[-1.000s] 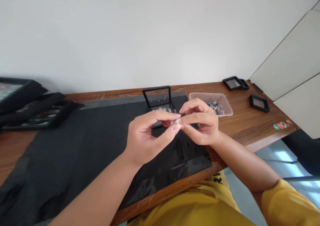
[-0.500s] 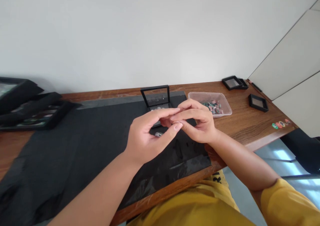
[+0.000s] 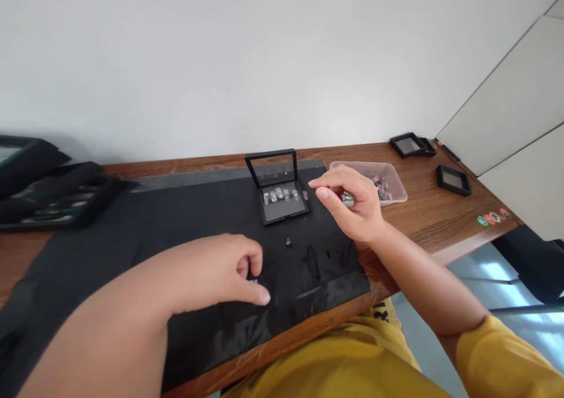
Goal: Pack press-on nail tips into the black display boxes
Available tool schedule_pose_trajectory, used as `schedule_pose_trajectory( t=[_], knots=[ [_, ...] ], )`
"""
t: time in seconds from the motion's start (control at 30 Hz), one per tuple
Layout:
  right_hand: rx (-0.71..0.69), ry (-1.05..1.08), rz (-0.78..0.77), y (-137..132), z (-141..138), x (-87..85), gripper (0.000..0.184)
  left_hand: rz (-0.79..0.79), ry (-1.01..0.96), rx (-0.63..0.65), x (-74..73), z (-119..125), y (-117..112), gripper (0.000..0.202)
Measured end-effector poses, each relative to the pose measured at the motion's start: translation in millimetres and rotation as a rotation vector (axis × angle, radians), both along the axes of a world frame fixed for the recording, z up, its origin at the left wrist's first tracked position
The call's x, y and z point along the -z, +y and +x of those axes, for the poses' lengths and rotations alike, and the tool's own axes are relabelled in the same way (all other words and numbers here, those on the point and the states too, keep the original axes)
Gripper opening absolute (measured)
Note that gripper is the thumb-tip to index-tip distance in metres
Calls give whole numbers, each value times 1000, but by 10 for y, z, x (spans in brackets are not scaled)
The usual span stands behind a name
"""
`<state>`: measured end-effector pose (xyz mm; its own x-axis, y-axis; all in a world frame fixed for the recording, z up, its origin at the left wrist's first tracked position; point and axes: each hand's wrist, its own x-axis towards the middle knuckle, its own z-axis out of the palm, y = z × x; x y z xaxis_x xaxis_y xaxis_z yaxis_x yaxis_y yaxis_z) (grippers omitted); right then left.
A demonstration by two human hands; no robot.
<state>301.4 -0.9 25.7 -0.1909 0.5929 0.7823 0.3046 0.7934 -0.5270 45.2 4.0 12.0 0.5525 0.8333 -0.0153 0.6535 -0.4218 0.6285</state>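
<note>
My left hand hovers low over the black mat, fingers curled and thumb stretched forward. A small shiny bit peeks out between its thumb and fingers; its kind is unclear. My right hand is beside a hinged black display case, index finger and thumb slightly apart. Several decorated press-on nails stand in a row in the case, its windowed lid raised. Another press-on nail is at the case's right edge, near my right fingertips. A small dark brown piece lies on the mat.
Behind my right hand stands a clear plastic tub with many colourful small pieces. Small black frames lie on the wooden table at right. Stacked black cases stand at left. A white wall closes off the back.
My hands, together over the case before, have parted. The left came down and toward me; the right drew slightly to the right. The case, its nails and the brown piece are now uncovered.
</note>
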Motion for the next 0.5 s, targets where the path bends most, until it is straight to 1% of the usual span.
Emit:
schedule_pose_trajectory(
  t=[0.03, 0.07, 0.1, 0.17, 0.23, 0.27, 0.37, 0.43, 0.5],
  knots=[
    [1, -7, 3, 1, 0, 1, 14, -149, 203, 30, -24, 7, -29, 27],
    [5, -18, 4, 1, -2, 3, 14, -215, 359, 1, -65, 37, -57, 26],
    [11, -33, 5, 1, -5, 5, 14, -237, 468, -11, -117, 82, -83, 25],
    [21, -64, 4, -1, -9, 7, 15, -239, 587, -24, -215, 176, -128, 22],
    [25, -82, -1, -2, -8, 7, 15, -239, 618, -24, -256, 225, -159, 18],
    [23, -86, -4, -1, -5, 6, 15, -243, 615, -24, -248, 224, -167, 17],
    [14, -79, -9, 2, 5, 2, 12, -251, 571, -3, -150, 146, -153, 14],
    [8, -74, -9, 3, 7, 3, 10, -254, 495, 47, -88, 83, -108, 11],
    [7, -80, -11, 1, 6, 5, 10, -218, 367, 80, -62, 44, -37, 5]
  ],
)
